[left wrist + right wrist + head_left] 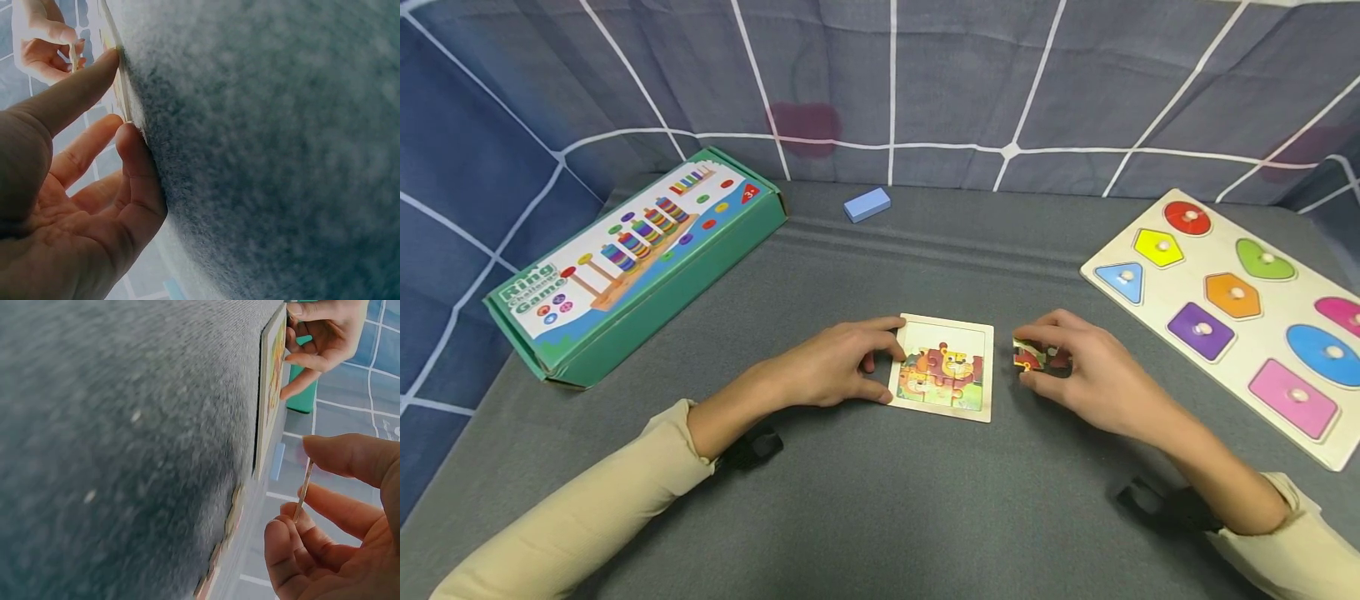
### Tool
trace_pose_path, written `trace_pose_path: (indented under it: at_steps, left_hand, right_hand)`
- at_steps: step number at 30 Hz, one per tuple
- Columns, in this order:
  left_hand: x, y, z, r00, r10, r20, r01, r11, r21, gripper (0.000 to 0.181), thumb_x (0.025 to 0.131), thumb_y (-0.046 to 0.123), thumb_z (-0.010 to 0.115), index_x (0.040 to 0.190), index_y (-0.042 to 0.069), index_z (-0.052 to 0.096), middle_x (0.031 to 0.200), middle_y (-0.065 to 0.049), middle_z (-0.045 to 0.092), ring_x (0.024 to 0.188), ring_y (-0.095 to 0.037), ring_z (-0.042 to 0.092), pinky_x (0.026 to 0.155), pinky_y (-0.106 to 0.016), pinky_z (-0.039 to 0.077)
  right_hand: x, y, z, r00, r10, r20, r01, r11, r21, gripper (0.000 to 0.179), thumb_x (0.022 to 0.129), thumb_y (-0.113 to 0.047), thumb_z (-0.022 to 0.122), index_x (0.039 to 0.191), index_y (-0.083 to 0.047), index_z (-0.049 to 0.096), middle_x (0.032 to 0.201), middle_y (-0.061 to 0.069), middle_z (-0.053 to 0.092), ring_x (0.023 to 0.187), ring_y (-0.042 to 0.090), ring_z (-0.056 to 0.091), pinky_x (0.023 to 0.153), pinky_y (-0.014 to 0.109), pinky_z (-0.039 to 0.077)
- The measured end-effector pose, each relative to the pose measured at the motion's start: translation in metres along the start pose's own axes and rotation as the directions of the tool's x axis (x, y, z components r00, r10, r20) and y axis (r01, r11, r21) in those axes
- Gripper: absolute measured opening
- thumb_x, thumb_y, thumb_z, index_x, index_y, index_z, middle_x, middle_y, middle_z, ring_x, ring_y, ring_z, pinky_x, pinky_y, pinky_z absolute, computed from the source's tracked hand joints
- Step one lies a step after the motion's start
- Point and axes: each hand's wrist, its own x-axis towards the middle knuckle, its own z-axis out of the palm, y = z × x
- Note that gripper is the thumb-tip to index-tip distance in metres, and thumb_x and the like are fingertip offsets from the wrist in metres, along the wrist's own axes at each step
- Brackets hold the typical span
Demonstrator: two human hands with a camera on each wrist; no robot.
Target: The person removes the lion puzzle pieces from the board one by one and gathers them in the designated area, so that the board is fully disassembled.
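Note:
A small square wooden jigsaw board (943, 411) lies on the grey cloth, its lower part filled with joined pieces (951, 367) showing cartoon animals; the upper part of its recess is bare. My left hand (831, 362) holds the board's left side, thumb at the near corner and fingers at the far one. Just right of the board, my right hand (1093, 375) pinches a jigsaw piece (304, 490) between thumb and fingers, above the cloth. Other flat pieces (232, 515) lie on the cloth near that hand, partly hidden under it in the head view.
A green Ring Challenge Game box (647, 258) lies at the left. Toward the back sits a blue block (867, 205). To the right is a wooden board with knobbed coloured shapes (1157, 321). A checked dark curtain (940, 92) hangs behind.

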Motion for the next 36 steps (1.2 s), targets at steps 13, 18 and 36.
trace_pose_path:
  at_steps: [13,18,36]
  left_hand:
    - [0.001,0.0,0.0,1.0,0.004,0.004,-0.004,1.0,0.007,0.04,0.081,0.021,0.084,0.116,0.011,0.067,0.154,-0.013,0.037,0.083,-0.011,0.052,0.076,-0.029,0.044]
    - [0.001,0.001,-0.001,1.0,-0.01,0.013,0.01,1.0,0.007,0.04,0.081,0.022,0.083,0.116,0.011,0.067,0.155,-0.013,0.036,0.083,-0.01,0.052,0.076,-0.029,0.044]
    - [0.0,-0.001,-0.001,1.0,0.01,0.001,-0.01,1.0,-0.007,0.039,0.081,0.02,0.083,0.115,0.011,0.066,0.154,-0.014,0.037,0.083,-0.011,0.053,0.075,-0.029,0.045]
  right_hand:
    - [-0.021,0.017,-0.014,0.997,-0.012,-0.078,0.013,1.0,0.002,0.046,0.075,0.0,0.083,0.118,-0.001,0.068,0.1,-0.001,0.056,0.073,0.013,0.047,0.059,0.02,0.036]
    - [-0.028,0.022,-0.018,0.994,0.035,-0.108,-0.036,0.999,-0.005,0.046,0.074,0.003,0.083,0.117,0.002,0.068,0.102,0.003,0.054,0.076,0.013,0.045,0.062,0.017,0.037]
    - [-0.053,0.055,-0.03,0.989,0.128,-0.069,-0.131,0.991,-0.039,0.048,0.077,0.002,0.081,0.122,0.005,0.063,0.096,0.006,0.052,0.08,0.008,0.044,0.066,0.014,0.038]
